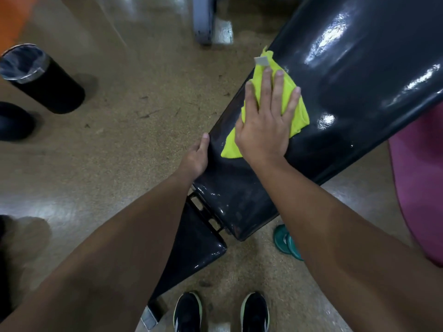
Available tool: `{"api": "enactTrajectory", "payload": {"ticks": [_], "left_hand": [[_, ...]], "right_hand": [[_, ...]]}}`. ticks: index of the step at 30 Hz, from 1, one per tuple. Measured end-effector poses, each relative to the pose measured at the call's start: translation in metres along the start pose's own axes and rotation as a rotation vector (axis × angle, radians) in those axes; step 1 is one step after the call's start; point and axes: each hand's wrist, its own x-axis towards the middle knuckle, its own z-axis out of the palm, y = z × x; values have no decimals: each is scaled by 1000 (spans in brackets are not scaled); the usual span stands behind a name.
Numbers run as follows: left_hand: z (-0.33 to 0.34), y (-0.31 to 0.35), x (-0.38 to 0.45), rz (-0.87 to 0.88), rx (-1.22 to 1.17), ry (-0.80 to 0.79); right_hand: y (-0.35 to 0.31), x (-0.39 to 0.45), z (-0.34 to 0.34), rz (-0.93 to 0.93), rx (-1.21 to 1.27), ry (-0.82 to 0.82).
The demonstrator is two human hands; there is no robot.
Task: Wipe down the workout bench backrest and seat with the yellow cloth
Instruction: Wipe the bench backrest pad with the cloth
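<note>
Right hand flat and spread, fingers pressing the yellow cloth onto the lower backrest — no pinch. Left hand curled over the backrest's near edge, steadying, thumb on top. Long axis of the pad running up and away to the right, shiny far stretch beyond the cloth. Seat below, nearer the left arm — probably not yet wiped.

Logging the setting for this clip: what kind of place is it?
Most likely a gym: a padded black workout bench, a teal weight on the speckled floor, and a bin.
</note>
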Motion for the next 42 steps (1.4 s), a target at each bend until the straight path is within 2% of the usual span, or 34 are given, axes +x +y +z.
{"api": "enactTrajectory", "payload": {"ticks": [3, 5, 8, 11, 16, 19, 22, 26, 29, 32, 36, 42], "left_hand": [[4, -2, -1, -23, -36, 4], [5, -2, -2, -24, -54, 10], [4, -9, -1, -35, -68, 33], [8, -22, -1, -47, -100, 73], [6, -48, -9, -150, -197, 75], [3, -59, -18, -251, -328, 36], [3, -64, -18, -252, -373, 25], [4, -67, -17, -252, -382, 33], [0, -66, -15, -261, -382, 13], [-4, -69, -12, -268, -385, -13], [2, -72, -10, -267, -396, 5], [4, -77, -5, -283, -412, 17]], "right_hand": [[-4, -16, 7, -127, -21, -76], [8, -28, 9, -190, -21, -49], [16, -23, 6, -147, -7, 2], [0, -7, 6, -94, -53, -36], [9, -10, 9, -321, -77, -126], [20, -4, 4, -289, -86, -80], [4, 8, 6, -233, -139, -96], [-15, -5, 15, -349, -163, -178], [-2, -14, 14, -387, -135, -181], [3, 2, 7, -297, -144, -119], [-17, 20, 9, -212, -171, -143], [-12, -20, 17, -321, -107, -165]]}}
